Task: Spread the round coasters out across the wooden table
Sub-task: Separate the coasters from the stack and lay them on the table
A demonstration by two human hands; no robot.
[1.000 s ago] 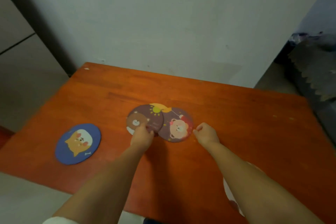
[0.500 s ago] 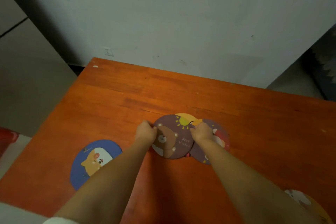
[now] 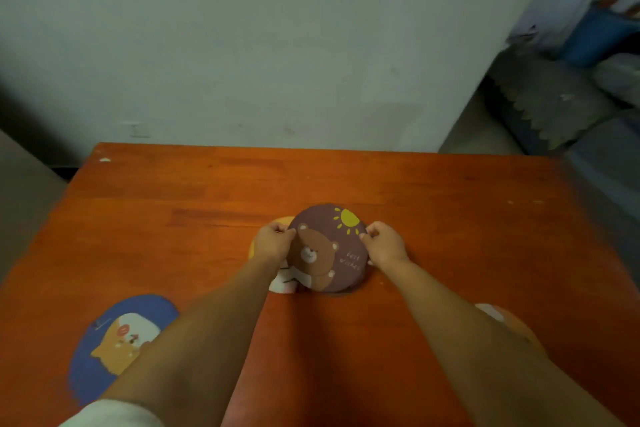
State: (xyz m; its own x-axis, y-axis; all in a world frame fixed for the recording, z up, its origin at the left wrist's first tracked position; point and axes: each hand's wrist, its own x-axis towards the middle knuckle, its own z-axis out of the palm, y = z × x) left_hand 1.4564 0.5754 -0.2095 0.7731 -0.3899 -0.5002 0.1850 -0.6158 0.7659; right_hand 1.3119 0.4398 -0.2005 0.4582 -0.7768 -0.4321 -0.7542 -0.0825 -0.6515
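Note:
A purple round coaster (image 3: pixel 327 248) with a brown bear and a yellow sun lies at the middle of the orange wooden table (image 3: pixel 450 218). My left hand (image 3: pixel 273 243) pinches its left rim and my right hand (image 3: pixel 384 243) pinches its right rim. It covers most of other coasters; a yellow edge (image 3: pixel 277 220) and a white patch (image 3: pixel 284 284) stick out at its left. A blue coaster (image 3: pixel 114 336) with an orange cat lies at the front left, partly under my left forearm. An orange and white coaster (image 3: pixel 509 322) peeks out beside my right forearm.
A grey wall rises behind the table's far edge. A grey sofa (image 3: pixel 561 104) and a blue bin (image 3: pixel 595 35) stand at the right, off the table. A grey cabinet side (image 3: pixel 20 204) stands left of the table.
The camera has tilted and moved closer. Both hands have shifted to opposite rims of the purple bear coaster, which now covers the pink bear coaster that showed at its right.

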